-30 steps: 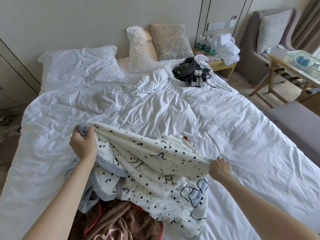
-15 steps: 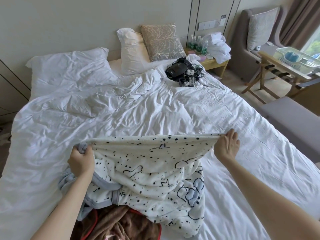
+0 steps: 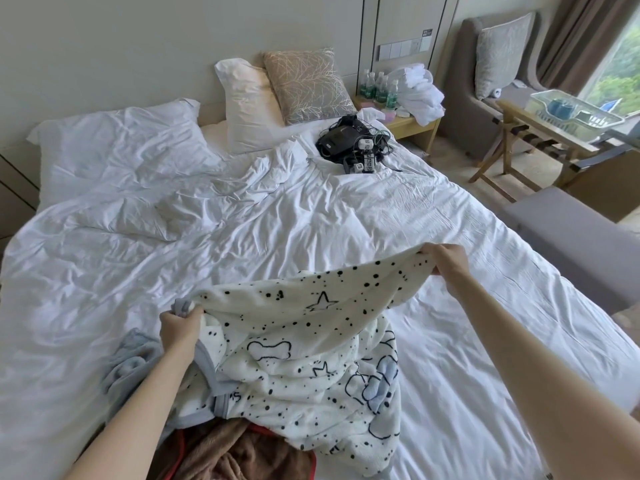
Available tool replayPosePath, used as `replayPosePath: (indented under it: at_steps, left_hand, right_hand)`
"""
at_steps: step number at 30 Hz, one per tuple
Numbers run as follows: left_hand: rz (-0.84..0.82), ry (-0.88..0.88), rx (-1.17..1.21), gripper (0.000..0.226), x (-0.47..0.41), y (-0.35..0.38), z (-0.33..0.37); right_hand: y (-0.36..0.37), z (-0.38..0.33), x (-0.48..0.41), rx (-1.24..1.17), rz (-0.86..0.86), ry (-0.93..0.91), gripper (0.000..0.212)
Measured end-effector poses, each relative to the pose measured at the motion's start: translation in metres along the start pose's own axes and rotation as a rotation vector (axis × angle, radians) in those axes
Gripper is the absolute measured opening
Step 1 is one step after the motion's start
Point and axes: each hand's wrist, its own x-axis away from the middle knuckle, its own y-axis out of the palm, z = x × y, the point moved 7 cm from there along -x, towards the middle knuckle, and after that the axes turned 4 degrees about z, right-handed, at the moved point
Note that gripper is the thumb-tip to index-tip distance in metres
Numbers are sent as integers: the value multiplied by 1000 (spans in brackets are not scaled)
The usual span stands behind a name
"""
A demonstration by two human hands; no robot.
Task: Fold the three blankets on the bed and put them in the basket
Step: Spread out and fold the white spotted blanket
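Blankets first: where did they lie in the head view?
— All on the near end of the wide white-covered bed, and none was folded. The white fleece blanket with black dots, stars and a pale blue border was on top, partly raised. Under it, the brown plush blanket with a red edge lay in a heap.
— And the third one?
— I could not tell. A pale blue soft cloth was bunched beside the left wrist, but it could be the back side of the white one.
— What did the hands do?
— The left hand had its fingers curled round the blue-bordered corner. The right hand gripped the same upper edge further right, fingers bent over the cloth. So the edge hung stretched between them, above the bed.
— Which step was it?
— I judged it as the opening out of the first blanket, before any fold.
— And the basket?
— A clear plastic basket stood on a wooden folding rack, well apart from the bed, on the right. Something blue lay inside, no blanket. I supposed it was the one meant.
— What was left?
— Nearly everything: the folding of all three and their placing in the basket.
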Motion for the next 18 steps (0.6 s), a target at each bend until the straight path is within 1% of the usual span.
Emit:
replayPosePath:
  at_steps: [1,2,4,5,6,8,9,12,14,16,18]
  left_hand:
    - [-39,-1,35,54,3,5,9]
    - [-68,3,70,59,6,11,19]
    - [-124,10,136,58,14,23,37]
    - [-159,18,160,53,20,29,47]
    - [-198,46,182,43,28,37,57]
    - [-286,121,211,11,48,52,77]
    - [-333,159,217,10,60,60,87]
    - [-494,268,187,9,97,82,107]
    - [-574,339,152,18,120,93,116]
    - [-581,438,120,25,139,97,125]
    - [-550,551,104,28,154,93,134]
  right_hand:
    - [4,1,0,4,-52,26,14]
    - [10,1,1,3,-115,47,14]
    - [23,-1,8,-16,-246,82,23]
    - [28,-5,13,-19,-283,83,26]
    - [34,-9,18,-17,-293,70,28]
    - [44,-23,30,3,-275,-3,22]
    - [51,-31,38,22,-274,-53,20]
    - [76,-54,63,57,-312,-179,14]
    - [92,-64,79,41,-362,-212,17]
    - [106,-70,95,12,-441,-229,20]
    - [119,-73,108,13,-530,-259,20]
